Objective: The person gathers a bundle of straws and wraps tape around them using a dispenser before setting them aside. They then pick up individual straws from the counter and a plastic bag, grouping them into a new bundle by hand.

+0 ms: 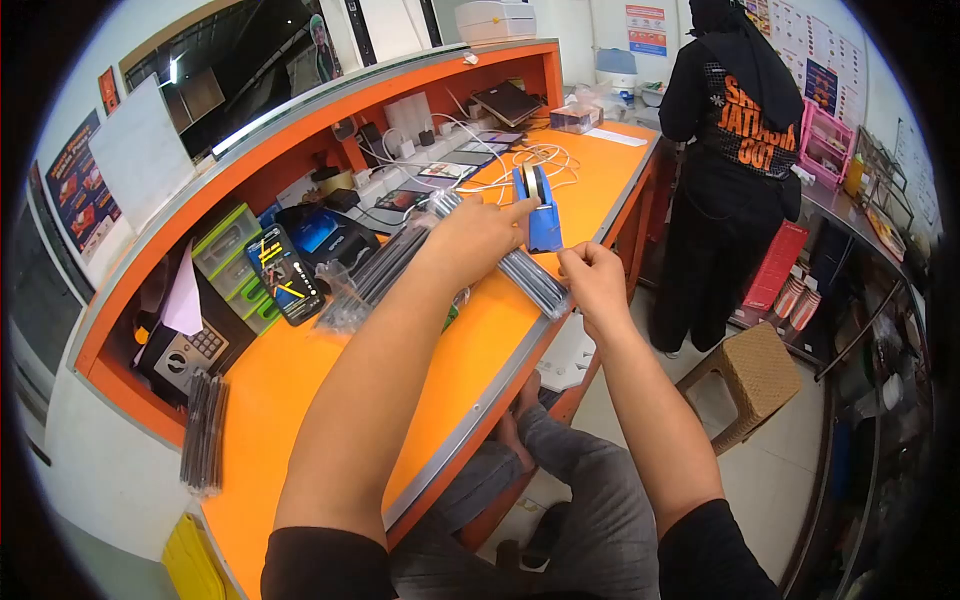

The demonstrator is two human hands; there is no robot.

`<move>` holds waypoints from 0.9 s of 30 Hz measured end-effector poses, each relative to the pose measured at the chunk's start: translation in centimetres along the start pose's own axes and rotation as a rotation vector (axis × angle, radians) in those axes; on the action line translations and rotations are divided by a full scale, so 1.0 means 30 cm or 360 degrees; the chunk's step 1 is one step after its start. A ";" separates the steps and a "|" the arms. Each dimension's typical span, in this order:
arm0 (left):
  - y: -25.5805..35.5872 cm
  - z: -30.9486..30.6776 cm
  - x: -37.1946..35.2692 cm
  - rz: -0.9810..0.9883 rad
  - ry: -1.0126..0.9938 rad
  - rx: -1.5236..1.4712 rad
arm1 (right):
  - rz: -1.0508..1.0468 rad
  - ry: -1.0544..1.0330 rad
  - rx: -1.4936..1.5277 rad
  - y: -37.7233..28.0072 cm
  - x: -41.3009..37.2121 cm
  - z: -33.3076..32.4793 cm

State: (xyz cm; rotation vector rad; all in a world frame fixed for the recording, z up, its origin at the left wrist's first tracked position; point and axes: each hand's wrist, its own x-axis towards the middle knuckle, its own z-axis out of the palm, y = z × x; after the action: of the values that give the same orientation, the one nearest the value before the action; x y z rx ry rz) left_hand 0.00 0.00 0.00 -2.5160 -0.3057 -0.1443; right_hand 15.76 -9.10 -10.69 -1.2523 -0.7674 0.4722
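Note:
My left hand (478, 236) lies over a long bundle of dark sticks in clear plastic (535, 283), its fingers wrapped round the bundle and one finger reaching toward the blue tape dispenser (545, 225). Beside the dispenser's front end, my right hand (593, 280) is closed in a pinch near the bundle's lower end; what lies between its fingertips is too small to make out. More dark sticks in plastic (385, 268) rest on the orange counter (290, 410) left of my left hand. Another wrapped bundle (204, 432) is at the counter's left edge.
A phone (285, 275) leans by green drawers (228, 245). A safe (190, 352) sits under the shelf. White cables (540, 158) cross the counter's back. A person in black (730, 150) stands at the right, near a woven stool (752, 380).

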 end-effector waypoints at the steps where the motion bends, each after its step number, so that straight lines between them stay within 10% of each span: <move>1: -0.003 0.004 0.012 0.0027 0.0045 -0.0024 | 0.0000 0.0010 -0.0019 -0.010 0.001 0.001; 27: -0.011 0.082 0.045 -0.0068 0.0013 -0.0291 | 0.0024 0.0159 -0.0231 -0.001 0.201 0.056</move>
State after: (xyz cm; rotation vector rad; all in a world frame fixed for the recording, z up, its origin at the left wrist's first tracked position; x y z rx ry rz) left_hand 1.31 1.93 -1.59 -2.6901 -0.3573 -0.2081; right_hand 18.54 -3.79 -8.93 -1.4068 -0.7178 0.3683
